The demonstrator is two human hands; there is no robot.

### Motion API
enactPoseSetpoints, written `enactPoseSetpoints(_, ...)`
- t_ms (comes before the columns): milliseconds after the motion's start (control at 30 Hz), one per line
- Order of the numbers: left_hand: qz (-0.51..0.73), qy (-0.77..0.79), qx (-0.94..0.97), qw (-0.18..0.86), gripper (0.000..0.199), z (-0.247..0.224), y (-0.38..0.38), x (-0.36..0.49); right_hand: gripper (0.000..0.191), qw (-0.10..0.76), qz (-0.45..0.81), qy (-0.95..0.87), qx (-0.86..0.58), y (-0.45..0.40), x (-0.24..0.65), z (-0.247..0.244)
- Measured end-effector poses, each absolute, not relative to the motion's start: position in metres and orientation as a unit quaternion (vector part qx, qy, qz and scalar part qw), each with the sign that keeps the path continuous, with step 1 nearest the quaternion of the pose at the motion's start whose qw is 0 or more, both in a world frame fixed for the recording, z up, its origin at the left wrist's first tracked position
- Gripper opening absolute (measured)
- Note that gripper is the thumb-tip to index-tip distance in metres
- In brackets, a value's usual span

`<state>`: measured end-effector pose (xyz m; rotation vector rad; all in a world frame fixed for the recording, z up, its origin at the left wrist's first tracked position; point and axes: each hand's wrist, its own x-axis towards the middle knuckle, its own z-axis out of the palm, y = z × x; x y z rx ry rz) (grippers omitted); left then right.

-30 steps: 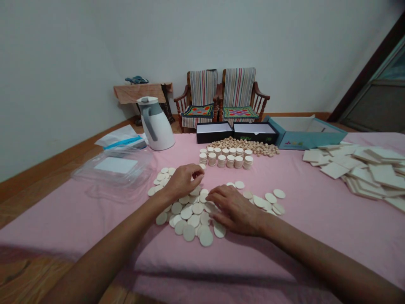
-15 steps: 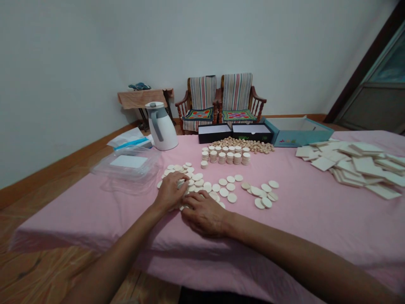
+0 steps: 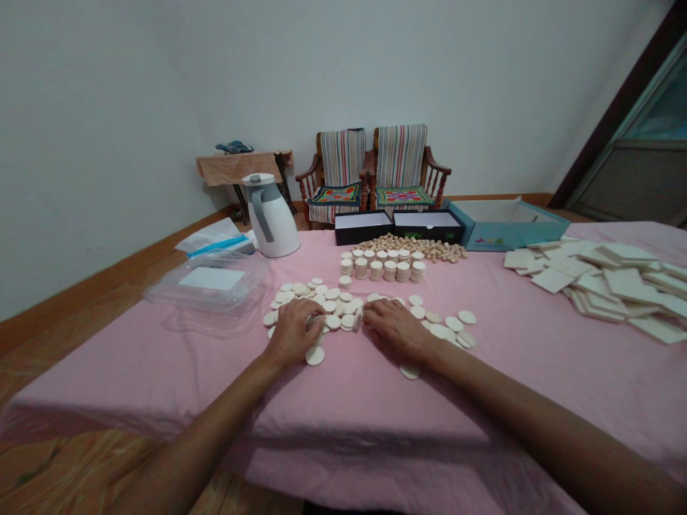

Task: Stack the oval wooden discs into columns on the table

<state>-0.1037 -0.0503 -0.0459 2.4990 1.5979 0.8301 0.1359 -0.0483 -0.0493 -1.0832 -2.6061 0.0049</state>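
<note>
Pale round wooden discs point(image 3: 333, 322) lie loosely in a spread on the pink cloth in front of me. My left hand point(image 3: 294, 330) rests at the left part of the spread, its fingers and thumb curled around discs that they partly hide. A single disc point(image 3: 315, 355) lies flat just below its thumb. My right hand point(image 3: 398, 330) is to the right, fingers bent and close together, with a tilted disc point(image 3: 358, 319) at the fingertips. Beyond the hands, short stacks of discs point(image 3: 376, 270) stand in rows. More discs point(image 3: 454, 325) lie flat right of my right hand.
Behind the stacks are small wooden beads point(image 3: 429, 248), two black trays point(image 3: 363, 227) and a blue box point(image 3: 509, 236). Square wooden pieces point(image 3: 617, 279) are heaped at the right. A white jug point(image 3: 275, 222) and clear plastic containers point(image 3: 215, 286) stand at the left.
My right hand has moved right, away from my left hand, and a tilted disc now shows at its fingertips. My left hand has shifted slightly. Some discs have been pushed about.
</note>
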Motion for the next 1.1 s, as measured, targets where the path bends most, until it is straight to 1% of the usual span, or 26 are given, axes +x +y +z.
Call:
enactPoseSetpoints(100, 0.276, 0.512, 0.814, 0.012, 0.012, -0.044, -0.043, -0.107, 0.015, 0.172, 0.01, -0.89, -0.422, -0.042, 0.152, -0.051)
enactPoseSetpoints(167, 0.271, 0.514, 0.814, -0.006, 0.018, -0.044, -0.033, -0.113, 0.019, 0.197, 0.018, -0.877, -0.438, -0.041, 0.16, -0.053)
enactPoseSetpoints(333, 0.161, 0.595, 0.787, -0.03, 0.043, -0.04, 0.003, -0.135, 0.028, 0.258, 0.052, -0.854, -0.448, -0.04, 0.171, -0.058)
enactPoseSetpoints(400, 0.138, 0.623, 0.77, -0.027, 0.049, -0.04, 0.018, -0.142, 0.027, 0.271, 0.062, -0.845, -0.457, -0.037, 0.173, -0.06)
enactPoseSetpoints(500, 0.108, 0.655, 0.747, -0.014, 0.052, -0.044, 0.036, -0.148, 0.025, 0.277, 0.067, -0.837, -0.468, -0.032, 0.175, -0.063)
enactPoseSetpoints(633, 0.079, 0.662, 0.745, 0.012, 0.052, -0.05, 0.047, -0.144, 0.025, 0.269, 0.068, -0.837, -0.472, -0.03, 0.175, -0.065)
enactPoseSetpoints(733, 0.076, 0.653, 0.753, 0.018, 0.048, -0.05, 0.045, -0.139, 0.024, 0.263, 0.071, -0.835, -0.478, -0.031, 0.175, -0.064)
enactPoseSetpoints(900, 0.094, 0.613, 0.784, 0.024, 0.041, -0.048, 0.036, -0.138, 0.023, 0.258, 0.07, -0.836, -0.48, -0.031, 0.174, -0.065)
enactPoseSetpoints(1100, 0.128, 0.569, 0.812, 0.031, 0.027, -0.05, 0.035, -0.133, 0.022, 0.255, 0.077, -0.834, -0.484, -0.031, 0.173, -0.065)
